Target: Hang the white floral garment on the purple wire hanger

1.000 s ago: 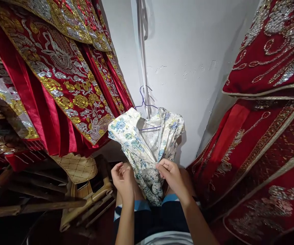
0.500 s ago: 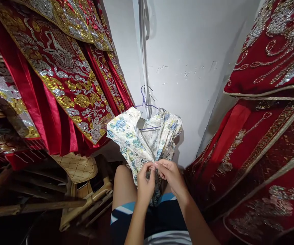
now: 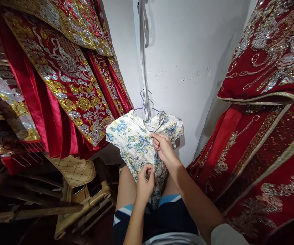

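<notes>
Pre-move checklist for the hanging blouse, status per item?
1. Right hand pinching the front edge of the floral blouse near the neck: ok.
2. Left hand at the same front edge, lower down: ok.
3. Both shoulders of the blouse over the purple hanger: ok.
4. Hanger hook secure: cannot tell; what it hangs from is unclear.
5. Front fully fastened: cannot tell; the hands cover part of it.
6. Red clothes at both sides clear of the hands: ok.
</notes>
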The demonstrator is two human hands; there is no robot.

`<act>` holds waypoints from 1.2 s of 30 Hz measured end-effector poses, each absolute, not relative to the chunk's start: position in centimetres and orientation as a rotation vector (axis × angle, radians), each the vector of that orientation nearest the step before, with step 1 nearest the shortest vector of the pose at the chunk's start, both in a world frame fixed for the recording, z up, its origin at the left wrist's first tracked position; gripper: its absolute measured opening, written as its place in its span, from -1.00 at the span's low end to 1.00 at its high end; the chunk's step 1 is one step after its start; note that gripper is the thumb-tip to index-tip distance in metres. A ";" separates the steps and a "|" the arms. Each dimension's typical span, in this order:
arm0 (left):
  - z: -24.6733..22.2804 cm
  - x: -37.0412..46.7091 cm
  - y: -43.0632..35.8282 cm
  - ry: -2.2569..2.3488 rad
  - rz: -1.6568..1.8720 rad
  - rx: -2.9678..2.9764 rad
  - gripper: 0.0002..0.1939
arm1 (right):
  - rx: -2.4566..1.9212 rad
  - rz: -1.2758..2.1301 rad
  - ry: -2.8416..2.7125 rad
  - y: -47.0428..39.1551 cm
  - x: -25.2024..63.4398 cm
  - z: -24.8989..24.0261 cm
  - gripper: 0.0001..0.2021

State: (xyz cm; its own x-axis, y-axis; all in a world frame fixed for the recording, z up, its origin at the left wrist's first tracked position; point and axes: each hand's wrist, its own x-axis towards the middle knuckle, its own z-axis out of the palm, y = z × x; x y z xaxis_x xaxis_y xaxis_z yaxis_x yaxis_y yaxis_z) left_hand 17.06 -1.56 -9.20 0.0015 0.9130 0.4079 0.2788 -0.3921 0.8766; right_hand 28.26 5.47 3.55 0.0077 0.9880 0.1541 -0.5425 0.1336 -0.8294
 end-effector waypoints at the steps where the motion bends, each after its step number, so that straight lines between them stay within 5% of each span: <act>1: -9.3 16.9 -1.4 1.236 1.406 1.708 -0.77 | -0.665 1.329 -0.864 5.8 28.0 3.8 -0.65; 17: -12.0 15.5 0.2 1.198 1.260 1.673 -0.74 | -0.689 1.293 -1.029 8.9 28.0 9.6 -0.75; 29: 8.4 14.8 6.4 1.029 1.769 2.176 -0.68 | -0.569 1.161 -1.104 6.9 29.3 8.6 -0.69; 36: 11.8 16.4 8.1 1.119 1.839 2.348 -0.85 | -0.631 1.119 -1.079 9.4 28.8 8.4 -0.70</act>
State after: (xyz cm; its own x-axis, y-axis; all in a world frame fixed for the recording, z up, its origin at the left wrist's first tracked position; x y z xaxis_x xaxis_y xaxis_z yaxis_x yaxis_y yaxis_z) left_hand 16.35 8.14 11.80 0.0869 0.4922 0.8661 0.5429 -0.7524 0.3730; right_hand 28.82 9.36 8.36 0.0494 0.9310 0.3617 -0.3951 0.3508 -0.8490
